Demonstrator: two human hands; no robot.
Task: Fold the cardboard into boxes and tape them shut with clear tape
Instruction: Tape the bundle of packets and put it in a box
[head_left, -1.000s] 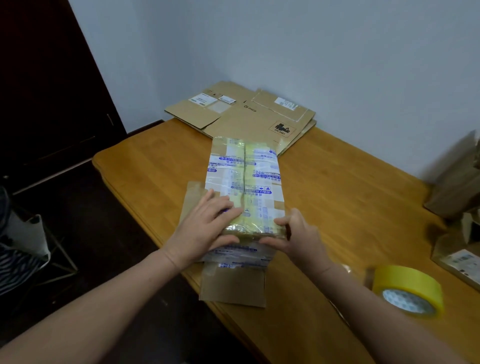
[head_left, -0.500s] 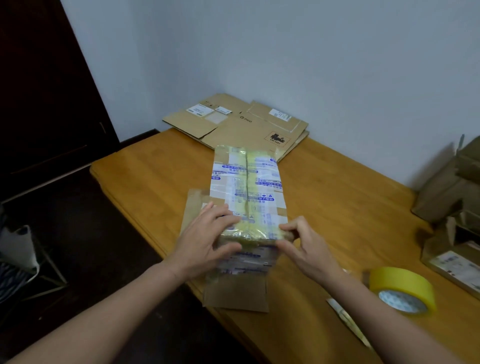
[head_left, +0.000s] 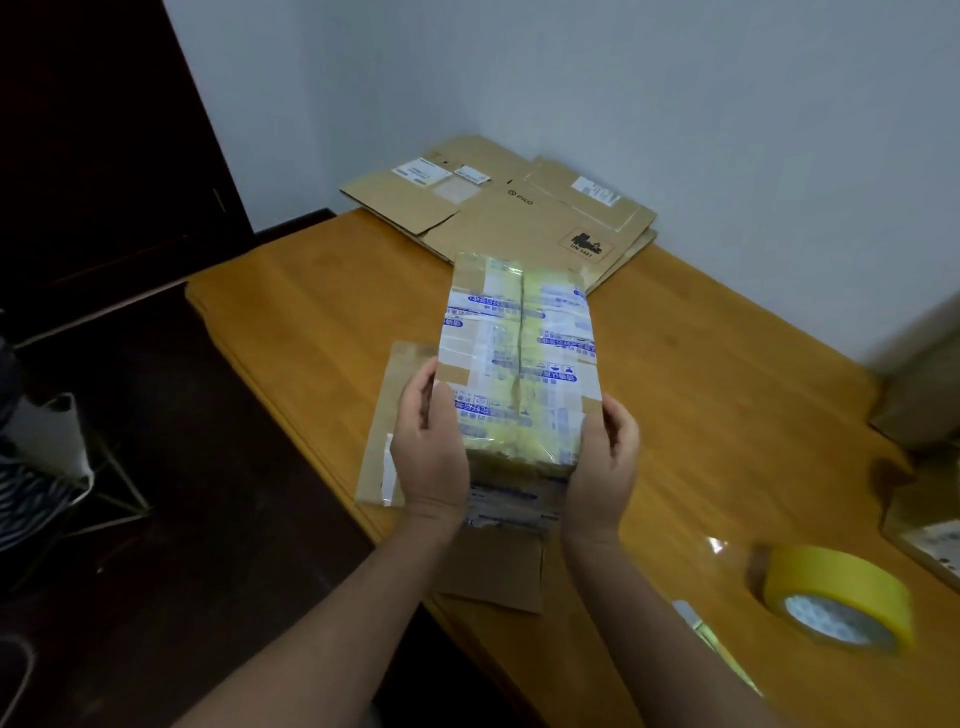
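Box taking shape
Left hand (head_left: 428, 441) and right hand (head_left: 602, 457) are gripping the taped box (head_left: 519, 364), near flaps (head_left: 491, 569) hanging open; flat cardboard (head_left: 498, 213) is waiting upper centre.

The box (head_left: 519, 364) is long and narrow. Its top face and near end are plastered with layers of clear and yellowish tape over white labels with blue print, and a seam runs down the middle. It is gripped by its near end between the left hand (head_left: 428, 447) and the right hand (head_left: 602, 462), its length pointing away from them. Beneath the hands, flat cardboard (head_left: 384, 415) lies on the desk (head_left: 311, 312), showing left of the left hand and back by the wrists. Well beyond the fingertips sits a stack of flattened cartons (head_left: 498, 213) with labels. A yellowish tape roll (head_left: 841, 592) lies flat, right of the right forearm.
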